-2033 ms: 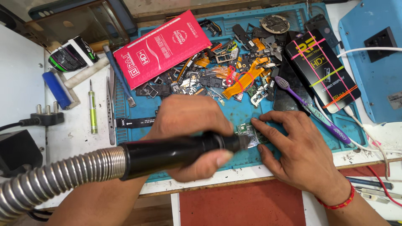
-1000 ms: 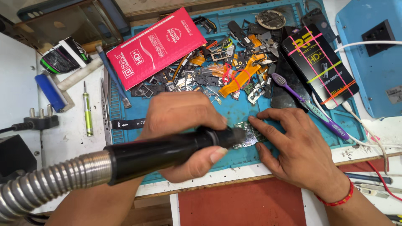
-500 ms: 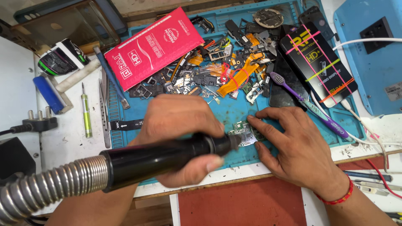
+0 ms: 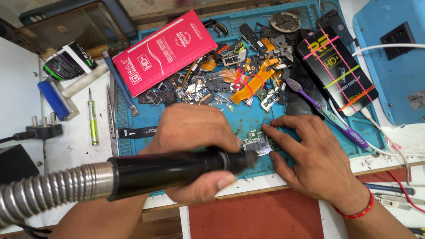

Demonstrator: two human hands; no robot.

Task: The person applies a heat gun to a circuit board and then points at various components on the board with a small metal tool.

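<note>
My left hand grips a black hot-air wand that trails a ribbed metal hose toward the lower left. The wand's nozzle points at a small green circuit board lying on the blue work mat. My right hand rests flat on the mat, its fingertips pressing on the right edge of the board. A red thread band circles that wrist.
A heap of small phone parts and orange flex cables fills the mat's far half. A pink flat packet, a black display box, a purple toothbrush, a green screwdriver, tweezers, a blue roller and a black plug lie around.
The wand has tilted and slid a little lower across the view; its nozzle stays at the board. My right hand keeps its hold on the board.
</note>
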